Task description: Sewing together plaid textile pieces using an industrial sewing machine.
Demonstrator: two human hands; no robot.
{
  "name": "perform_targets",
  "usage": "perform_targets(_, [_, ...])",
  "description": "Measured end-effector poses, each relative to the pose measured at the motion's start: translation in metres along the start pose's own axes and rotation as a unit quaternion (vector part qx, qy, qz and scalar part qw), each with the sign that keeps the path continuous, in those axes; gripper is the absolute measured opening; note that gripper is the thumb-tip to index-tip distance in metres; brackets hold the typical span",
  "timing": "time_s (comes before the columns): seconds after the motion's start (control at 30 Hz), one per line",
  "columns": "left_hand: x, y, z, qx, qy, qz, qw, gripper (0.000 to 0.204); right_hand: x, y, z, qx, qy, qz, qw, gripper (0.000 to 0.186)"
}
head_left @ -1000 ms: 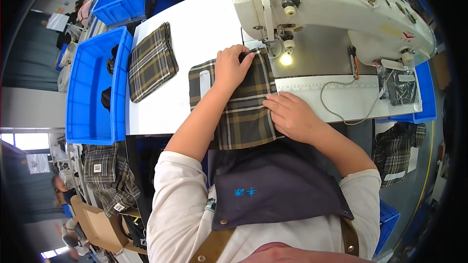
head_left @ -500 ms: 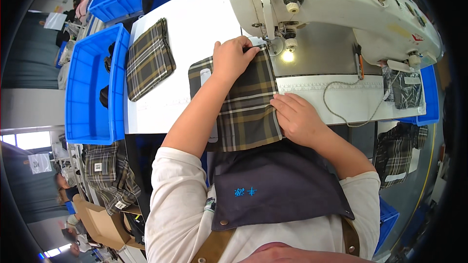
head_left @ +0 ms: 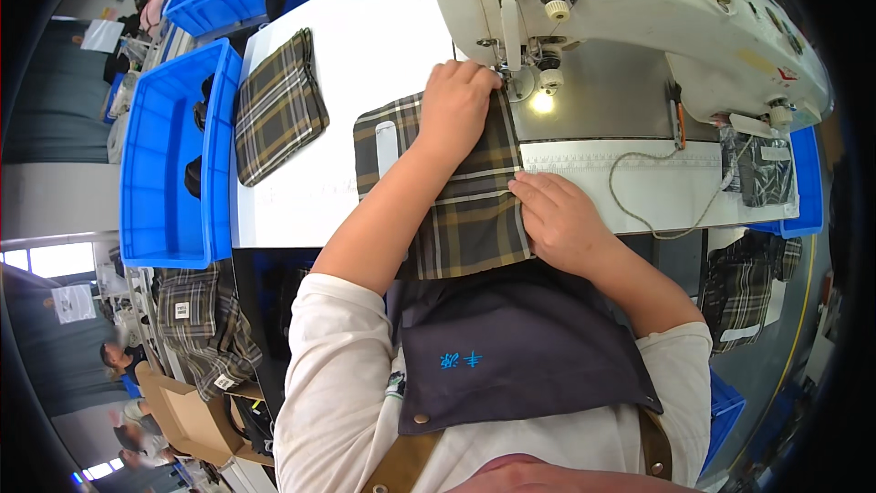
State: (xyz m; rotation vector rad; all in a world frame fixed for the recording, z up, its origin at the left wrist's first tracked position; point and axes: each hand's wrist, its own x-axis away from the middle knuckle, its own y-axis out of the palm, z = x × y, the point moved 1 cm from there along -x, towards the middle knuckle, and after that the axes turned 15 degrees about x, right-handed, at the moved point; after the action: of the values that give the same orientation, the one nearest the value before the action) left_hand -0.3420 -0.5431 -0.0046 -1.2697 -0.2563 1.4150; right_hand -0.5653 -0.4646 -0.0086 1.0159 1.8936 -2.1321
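A plaid fabric piece (head_left: pixel 470 219) in dark grey, brown and white lies on the white sewing table, its near end hanging over the front edge. My left hand (head_left: pixel 456 108) is on its far right corner, fingers bent and closed on the cloth right beside the presser foot (head_left: pixel 518 84). Along the fabric's right edge, my right hand (head_left: pixel 558 221) pinches the cloth between fingers and thumb. A pale strip (head_left: pixel 387 148) shows on the fabric's left part, partly covered by my left forearm. The needle tip is too small to make out.
The sewing machine (head_left: pixel 630 14) spans the far right, its lamp lit. Folded plaid pieces (head_left: pixel 281 108) lie left, beside a blue bin (head_left: pixel 173 164). Orange-handled snips (head_left: pixel 677 120), a cord (head_left: pixel 630 210) and a bagged dark item (head_left: pixel 765 169) lie right. More plaid cloth (head_left: pixel 205 319) hangs lower left.
My left hand has shifted slightly toward the presser foot, its fingers now more curled over the fabric's corner. My right hand keeps its hold on the right edge.
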Motion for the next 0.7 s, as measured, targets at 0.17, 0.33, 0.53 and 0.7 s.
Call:
perform_targets(0.17, [0.023, -0.001, 0.022, 0.039, -0.029, -0.015, 0.999, 0.021, 0.006, -0.007, -0.007, -0.020, 0.006, -0.014, 1.000, 0.030])
perform_targets(0.33, [0.033, -0.002, 0.034, 0.065, -0.021, -0.028, 0.997, 0.038, 0.010, -0.006, -0.009, -0.036, 0.006, -0.022, 0.999, 0.033])
perform_targets(0.53, [0.027, 0.000, 0.026, 0.067, -0.019, -0.026, 0.997, 0.036, 0.006, -0.003, -0.007, -0.018, 0.014, -0.022, 1.000, 0.034])
perform_targets(0.7, [0.025, 0.000, 0.024, 0.061, -0.016, -0.020, 0.998, 0.035, 0.003, -0.005, -0.007, -0.021, 0.024, -0.029, 0.999, 0.034])
